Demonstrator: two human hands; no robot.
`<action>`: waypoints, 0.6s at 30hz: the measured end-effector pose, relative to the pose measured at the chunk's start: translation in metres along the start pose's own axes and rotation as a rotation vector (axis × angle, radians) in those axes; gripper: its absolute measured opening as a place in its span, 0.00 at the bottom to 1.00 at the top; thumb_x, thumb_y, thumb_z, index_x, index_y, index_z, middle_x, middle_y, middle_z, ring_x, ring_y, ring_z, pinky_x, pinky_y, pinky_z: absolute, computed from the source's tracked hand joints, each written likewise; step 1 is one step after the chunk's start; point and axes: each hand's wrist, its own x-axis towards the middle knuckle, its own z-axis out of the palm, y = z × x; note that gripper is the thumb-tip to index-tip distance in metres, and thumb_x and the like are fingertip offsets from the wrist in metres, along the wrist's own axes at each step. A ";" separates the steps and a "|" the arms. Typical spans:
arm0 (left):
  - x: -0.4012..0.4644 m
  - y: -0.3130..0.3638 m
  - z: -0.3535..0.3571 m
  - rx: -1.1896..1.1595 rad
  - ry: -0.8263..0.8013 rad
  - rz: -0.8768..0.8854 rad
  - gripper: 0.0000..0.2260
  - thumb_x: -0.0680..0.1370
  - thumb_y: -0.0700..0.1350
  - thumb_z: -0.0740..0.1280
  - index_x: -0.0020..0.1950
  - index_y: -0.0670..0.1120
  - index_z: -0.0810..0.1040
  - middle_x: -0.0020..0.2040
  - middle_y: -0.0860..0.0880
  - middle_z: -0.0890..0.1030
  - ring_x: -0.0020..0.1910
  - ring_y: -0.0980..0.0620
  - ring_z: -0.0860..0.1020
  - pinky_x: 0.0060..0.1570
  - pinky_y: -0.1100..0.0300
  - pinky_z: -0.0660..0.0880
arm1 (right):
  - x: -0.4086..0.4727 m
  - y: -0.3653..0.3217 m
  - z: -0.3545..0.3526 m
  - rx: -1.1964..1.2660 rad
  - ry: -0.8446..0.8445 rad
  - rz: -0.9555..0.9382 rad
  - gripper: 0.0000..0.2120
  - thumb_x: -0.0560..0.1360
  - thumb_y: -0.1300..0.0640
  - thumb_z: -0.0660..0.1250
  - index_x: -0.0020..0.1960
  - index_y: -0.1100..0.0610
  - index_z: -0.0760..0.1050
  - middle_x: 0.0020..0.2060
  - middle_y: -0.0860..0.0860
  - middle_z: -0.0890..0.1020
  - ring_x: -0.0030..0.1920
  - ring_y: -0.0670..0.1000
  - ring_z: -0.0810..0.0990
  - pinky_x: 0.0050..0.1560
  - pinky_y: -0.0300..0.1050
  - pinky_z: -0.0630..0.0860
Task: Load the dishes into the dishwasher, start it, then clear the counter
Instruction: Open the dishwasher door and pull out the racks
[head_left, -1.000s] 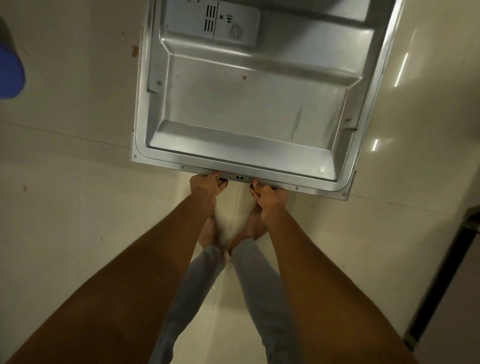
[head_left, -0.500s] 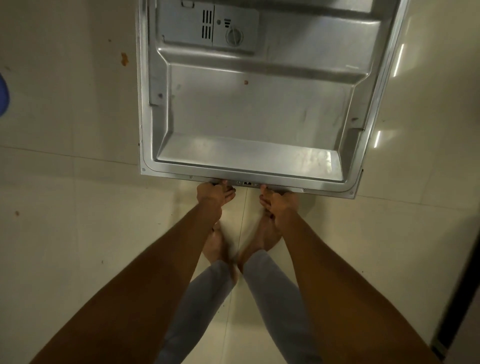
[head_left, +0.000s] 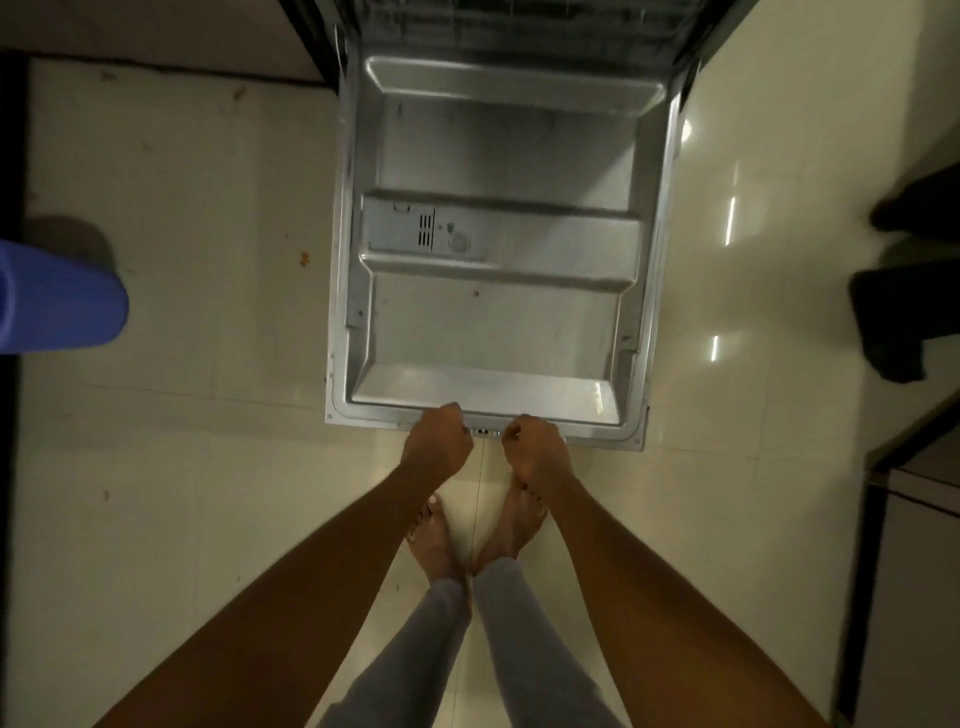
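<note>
The dishwasher door (head_left: 498, 332) lies folded down flat over the floor, its steel inner side facing up, with the detergent dispenser (head_left: 423, 236) set in its middle. My left hand (head_left: 436, 441) and my right hand (head_left: 535, 447) both grip the door's near top edge, one on each side of the latch (head_left: 484, 431). The dark opening of the dishwasher (head_left: 519, 26) with a rack shows at the top of the view. No dishes are visible.
A blue plastic container (head_left: 57, 301) stands on the cream tiled floor at the left. Another person's dark legs (head_left: 904, 291) are at the right edge. A cabinet corner (head_left: 914, 499) sits lower right. My bare feet (head_left: 478, 535) stand just below the door edge.
The view has tilted up, so the whole door and the dishwasher opening now show. Both hands stay on the door's near edge, now with knuckles on top.
</note>
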 end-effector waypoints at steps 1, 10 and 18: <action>-0.005 0.007 -0.010 0.037 0.000 0.032 0.07 0.80 0.41 0.62 0.53 0.39 0.77 0.51 0.39 0.82 0.51 0.40 0.81 0.45 0.55 0.73 | -0.003 -0.007 -0.015 -0.003 0.002 -0.013 0.08 0.81 0.56 0.66 0.55 0.56 0.83 0.52 0.53 0.85 0.52 0.54 0.84 0.57 0.51 0.82; -0.005 0.079 -0.126 0.163 0.100 0.193 0.16 0.79 0.35 0.59 0.67 0.39 0.73 0.59 0.40 0.79 0.57 0.41 0.79 0.58 0.50 0.77 | -0.011 -0.085 -0.163 -0.144 0.163 -0.195 0.10 0.83 0.58 0.63 0.61 0.55 0.79 0.54 0.55 0.84 0.53 0.56 0.84 0.56 0.49 0.82; 0.062 0.133 -0.224 0.271 0.254 0.311 0.21 0.80 0.39 0.62 0.73 0.40 0.67 0.66 0.41 0.76 0.62 0.42 0.77 0.63 0.49 0.76 | 0.041 -0.168 -0.268 -0.331 0.344 -0.367 0.16 0.84 0.57 0.61 0.71 0.58 0.71 0.61 0.55 0.80 0.60 0.56 0.80 0.63 0.53 0.78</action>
